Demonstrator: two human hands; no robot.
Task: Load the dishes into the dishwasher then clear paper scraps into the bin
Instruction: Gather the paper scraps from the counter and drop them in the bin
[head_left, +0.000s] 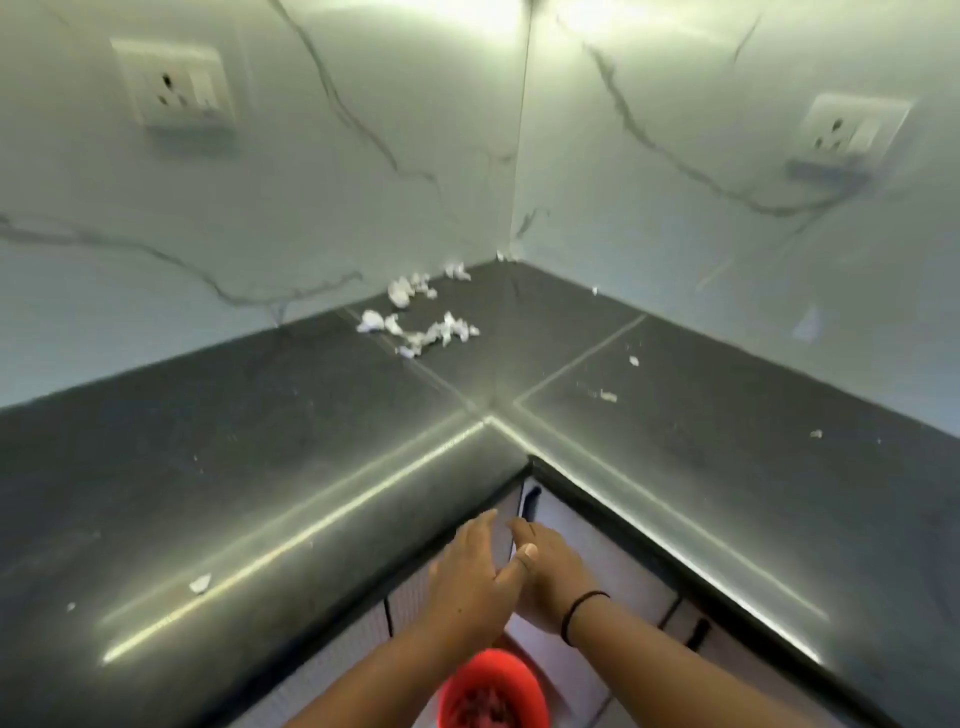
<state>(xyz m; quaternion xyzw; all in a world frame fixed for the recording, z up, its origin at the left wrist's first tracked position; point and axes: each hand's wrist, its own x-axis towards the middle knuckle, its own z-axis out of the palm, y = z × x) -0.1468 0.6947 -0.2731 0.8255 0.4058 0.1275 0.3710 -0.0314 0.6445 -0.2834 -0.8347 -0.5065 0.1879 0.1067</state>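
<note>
The dark corner surface (260, 467) is carrying crumpled paper scraps (415, 322) near the wall. I am holding my left hand (475, 571) and right hand (550, 577) together, fingers relaxed, above the red bin (491, 691), which is holding scraps.

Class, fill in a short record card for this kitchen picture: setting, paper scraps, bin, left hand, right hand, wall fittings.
setting: dark L-shaped countertop meeting in a corner, marble-look walls
paper scraps: main cluster of crumpled paper scraps near the back corner; single scraps scattered elsewhere, one near the front edge at left
bin: red bin on the floor below the hands, dark contents inside
left hand: over the bin, fingers straight, nothing seen in it
right hand: beside the left, touching it, black band on wrist
wall fittings: two white sockets
</note>
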